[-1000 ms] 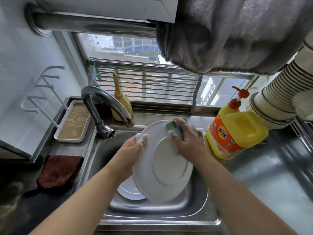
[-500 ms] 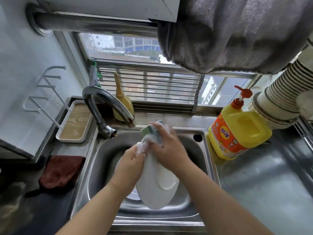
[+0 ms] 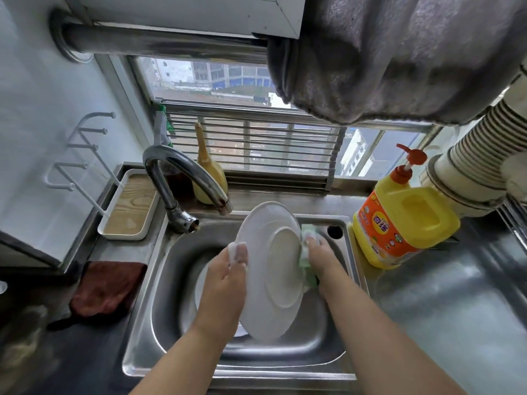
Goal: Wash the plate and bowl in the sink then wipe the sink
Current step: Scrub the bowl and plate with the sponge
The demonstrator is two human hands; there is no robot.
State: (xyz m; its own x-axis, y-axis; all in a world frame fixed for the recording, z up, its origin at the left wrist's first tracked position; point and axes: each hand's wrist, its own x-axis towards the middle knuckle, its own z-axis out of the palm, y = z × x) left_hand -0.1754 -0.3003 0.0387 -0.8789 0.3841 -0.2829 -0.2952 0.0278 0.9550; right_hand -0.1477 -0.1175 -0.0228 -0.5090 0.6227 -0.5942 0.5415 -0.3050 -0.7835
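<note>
Shift: since half a second ago the right hand (image 3: pixel 319 253) and its green sponge (image 3: pixel 306 259) have slid from the top rim to the white plate (image 3: pixel 271 269)'s 3 o'clock edge.
Left hand (image 3: pixel 225 276): soapy fingers curled over the 9 o'clock rim, holding the plate on edge above the steel sink (image 3: pixel 159 280).
Right hand: fingers closed round the sponge, pressed to the rim.
Handling: stiff, breakable, likely slick with suds; best gripped at opposite rims.
Bowl: white rim (image 3: pixel 199 283) shows beneath, at 8 o'clock.
Clearance: faucet spout (image 3: pixel 205 186) close at 11 o'clock; detergent jug (image 3: pixel 399 220) at 2 o'clock; open basin toward 6.
</note>
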